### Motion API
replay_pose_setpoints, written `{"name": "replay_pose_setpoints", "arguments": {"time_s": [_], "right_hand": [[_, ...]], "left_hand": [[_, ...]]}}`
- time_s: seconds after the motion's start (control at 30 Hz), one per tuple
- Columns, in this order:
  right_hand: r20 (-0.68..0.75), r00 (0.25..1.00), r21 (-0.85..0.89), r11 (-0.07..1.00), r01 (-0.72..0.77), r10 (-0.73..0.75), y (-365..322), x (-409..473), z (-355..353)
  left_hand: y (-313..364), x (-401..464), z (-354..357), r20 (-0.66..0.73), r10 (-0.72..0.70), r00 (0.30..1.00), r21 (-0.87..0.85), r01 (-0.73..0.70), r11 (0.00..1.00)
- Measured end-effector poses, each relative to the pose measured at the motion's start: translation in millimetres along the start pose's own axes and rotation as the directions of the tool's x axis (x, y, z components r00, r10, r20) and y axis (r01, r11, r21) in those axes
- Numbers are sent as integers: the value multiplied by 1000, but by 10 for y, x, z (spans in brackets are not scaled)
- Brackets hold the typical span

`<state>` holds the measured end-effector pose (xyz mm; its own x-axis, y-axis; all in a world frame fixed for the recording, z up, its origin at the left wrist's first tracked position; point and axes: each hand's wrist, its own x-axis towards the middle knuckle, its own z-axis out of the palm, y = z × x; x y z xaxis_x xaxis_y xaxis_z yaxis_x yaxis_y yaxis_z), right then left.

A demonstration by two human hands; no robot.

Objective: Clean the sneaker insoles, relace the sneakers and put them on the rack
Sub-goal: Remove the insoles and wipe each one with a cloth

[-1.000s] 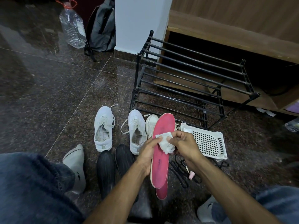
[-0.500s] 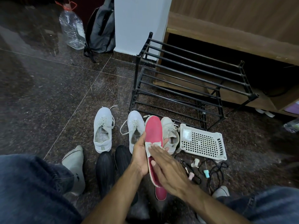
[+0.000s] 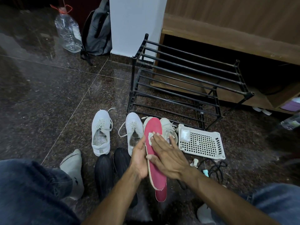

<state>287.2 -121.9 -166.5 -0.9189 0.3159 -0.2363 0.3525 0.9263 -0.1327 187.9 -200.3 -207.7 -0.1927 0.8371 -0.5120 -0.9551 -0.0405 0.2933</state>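
My left hand (image 3: 139, 157) cups a red insole (image 3: 153, 129) from the left and holds it up lengthwise. Flat on top of it lies my right hand (image 3: 167, 154), fingers spread, pressing a white wipe (image 3: 150, 136) against the insole's upper half. A second red insole (image 3: 161, 194) lies on the floor under the first, only its heel end showing. Two white laced sneakers (image 3: 100, 132) (image 3: 134, 129) stand on the floor to the left. Another white sneaker (image 3: 168, 128) shows behind the insole. The black metal rack (image 3: 186, 82) stands beyond them.
A white perforated basket (image 3: 201, 142) lies right of my hands, with black laces (image 3: 215, 169) and small bits beside it. Two black shoes (image 3: 112, 169) sit near my knees. A water bottle (image 3: 68, 30) and grey backpack (image 3: 97, 33) stand far left against the wall.
My right hand went from pinching the wipe at the insole's middle to lying flat on it, sliding the wipe toward the toe end. The insole has tilted slightly left.
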Motion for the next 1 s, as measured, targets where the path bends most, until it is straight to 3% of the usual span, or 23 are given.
{"name": "replay_pose_setpoints", "arguments": {"time_s": [0.13,0.23,0.5,0.7,0.77,0.87,1.0], "right_hand": [[5,998,180,982,65,-67,-164,-134,-4],[5,993,124,985,120,-122,-142,-229,-26],[47,992,85,989,-119,115,157,265,-184],[47,999,232,973,-9,-2,-50,47,-115],[45,999,199,980,5,-14,-25,-26,-93],[16,999,106,994,-39,38,167,80,-138],[-17,991,157,979,-132,136,314,205,-179]], "left_hand": [[39,24,-13,29,-4,1000,-47,6,999],[15,71,-16,18,-20,1000,-50,21,999],[-188,59,49,21,-35,999,20,35,999],[-75,81,-51,41,17,999,-29,-16,999],[-83,93,-61,17,-7,1000,2,7,1000],[-107,87,-17,35,-41,999,68,39,997],[-126,93,17,27,-22,999,118,19,993]]}}
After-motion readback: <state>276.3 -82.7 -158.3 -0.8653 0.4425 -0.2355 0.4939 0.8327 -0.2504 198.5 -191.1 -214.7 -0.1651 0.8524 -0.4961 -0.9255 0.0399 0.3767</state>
